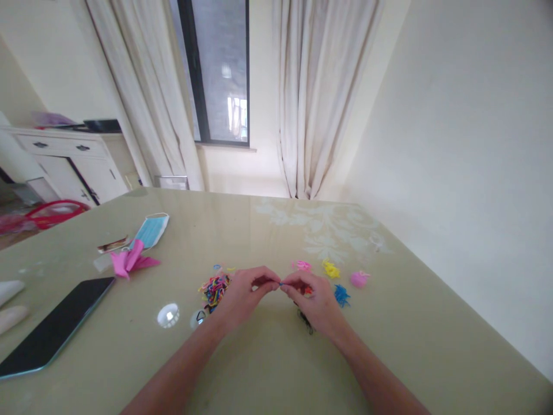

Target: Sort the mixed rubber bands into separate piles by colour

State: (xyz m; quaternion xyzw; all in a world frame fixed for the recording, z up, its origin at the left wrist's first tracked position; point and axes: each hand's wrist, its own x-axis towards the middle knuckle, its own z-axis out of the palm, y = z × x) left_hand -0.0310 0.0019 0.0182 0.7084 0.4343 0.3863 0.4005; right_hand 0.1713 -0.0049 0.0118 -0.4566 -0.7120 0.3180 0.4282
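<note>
Blue band (281,283), seemingly, pinched; multicoloured pile (215,291), partly behind left hand (247,293)

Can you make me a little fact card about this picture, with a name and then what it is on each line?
Left grip: pinched at a tiny blue bit
Right grip: pinched at the same bit
Beside left grip: mixed-colour pile, partly hidden
Around right grip: pink pile, yellow pile, blue pile, black pile
Farther left: pink folded paper, blue mask, dark flat device
Behind table: window between curtains
Can't tell: what the bit is
</note>
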